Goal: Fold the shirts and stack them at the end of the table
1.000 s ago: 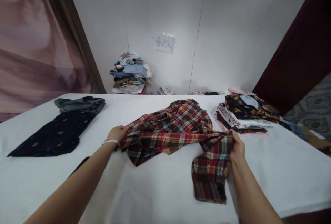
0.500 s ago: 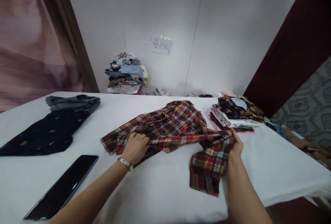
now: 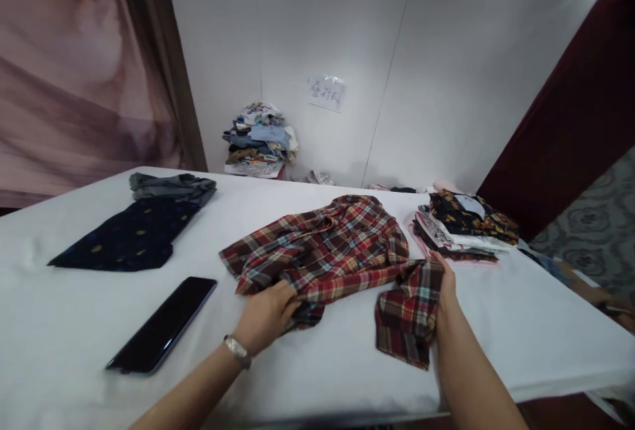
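Plaid shirt (image 3: 337, 251) spread crumpled at middle of white table (image 3: 520, 331). Lower edge pinched by left hand (image 3: 268, 314); hanging sleeve gripped by right hand (image 3: 445, 284), fingers closed on cloth. Since half second ago, left hand shifted lower along hem, sleeve drawn nearer. Phone (image 3: 163, 324) left of left hand. Containers: none seen.

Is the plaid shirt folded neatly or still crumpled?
Crumpled: the plaid shirt lies bunched on the white table, one sleeve trailing.
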A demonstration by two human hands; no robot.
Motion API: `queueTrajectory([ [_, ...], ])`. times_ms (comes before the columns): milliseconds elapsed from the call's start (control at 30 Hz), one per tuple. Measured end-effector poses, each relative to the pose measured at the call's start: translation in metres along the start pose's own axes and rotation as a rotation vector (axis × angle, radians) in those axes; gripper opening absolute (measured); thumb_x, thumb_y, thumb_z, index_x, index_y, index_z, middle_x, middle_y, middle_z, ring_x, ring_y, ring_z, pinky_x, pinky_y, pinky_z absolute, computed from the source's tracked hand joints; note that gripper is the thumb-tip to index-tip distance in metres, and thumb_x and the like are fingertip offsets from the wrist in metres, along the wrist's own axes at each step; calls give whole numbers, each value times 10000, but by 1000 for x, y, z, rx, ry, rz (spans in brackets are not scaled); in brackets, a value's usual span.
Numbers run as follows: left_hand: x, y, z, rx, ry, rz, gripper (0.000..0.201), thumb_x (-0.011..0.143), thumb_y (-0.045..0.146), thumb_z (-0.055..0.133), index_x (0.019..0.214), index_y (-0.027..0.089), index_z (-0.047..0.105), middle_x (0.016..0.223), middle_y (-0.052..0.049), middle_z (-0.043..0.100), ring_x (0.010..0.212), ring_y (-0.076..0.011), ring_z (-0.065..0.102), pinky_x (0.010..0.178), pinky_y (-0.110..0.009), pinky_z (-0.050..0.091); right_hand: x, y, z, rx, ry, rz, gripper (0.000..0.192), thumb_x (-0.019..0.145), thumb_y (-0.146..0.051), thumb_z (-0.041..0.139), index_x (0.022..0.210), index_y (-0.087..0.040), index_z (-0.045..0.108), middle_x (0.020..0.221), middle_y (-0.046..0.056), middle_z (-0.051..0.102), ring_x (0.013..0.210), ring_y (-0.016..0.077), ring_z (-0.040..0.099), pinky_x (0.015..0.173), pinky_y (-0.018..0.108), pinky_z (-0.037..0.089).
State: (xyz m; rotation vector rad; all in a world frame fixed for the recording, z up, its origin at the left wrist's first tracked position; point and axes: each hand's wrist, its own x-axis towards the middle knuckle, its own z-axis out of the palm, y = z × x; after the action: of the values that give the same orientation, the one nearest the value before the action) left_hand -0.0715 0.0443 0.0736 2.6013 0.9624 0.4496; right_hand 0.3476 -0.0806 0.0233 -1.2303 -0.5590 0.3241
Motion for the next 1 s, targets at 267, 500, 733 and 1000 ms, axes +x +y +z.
queueTrajectory([
  [267,68,-43,-32,192,206,-221,549,823,506,493,1274,194,485,1392,-153,445,1242,-331,433,945,-500,412,-17,13,39,-433,-131,-8,470,672,-479,684,1065,-222,668,1133,49,662,1130,243,547,1025,433,362],
  [500,91,-76,-10,266,-161,-377,464,828,355,463,1244,152,501,1172,-174,618,1076,-311,584,835,-415,463,-20,20,49,-1034,-384,-226,495,718,-414,659,1184,-253,623,1248,78,568,1174,282,478,1025,454,345],
  [733,147,-110,-97,554,18,-267,309,862,258,383,1044,196,624,1079,-95,657,950,-257,637,754,-317,465,-19,17,50,-1053,-430,-241,379,785,-376,573,1121,-221,652,1099,77,631,1041,257,544,954,429,410],
  [1000,179,-101,-93,524,112,-162,363,862,377,478,1089,133,621,1130,-126,634,1064,-280,571,891,-376,428,-19,18,48,-845,-412,-213,414,753,-346,612,1148,-224,633,1160,79,618,1097,237,562,986,400,412],
])
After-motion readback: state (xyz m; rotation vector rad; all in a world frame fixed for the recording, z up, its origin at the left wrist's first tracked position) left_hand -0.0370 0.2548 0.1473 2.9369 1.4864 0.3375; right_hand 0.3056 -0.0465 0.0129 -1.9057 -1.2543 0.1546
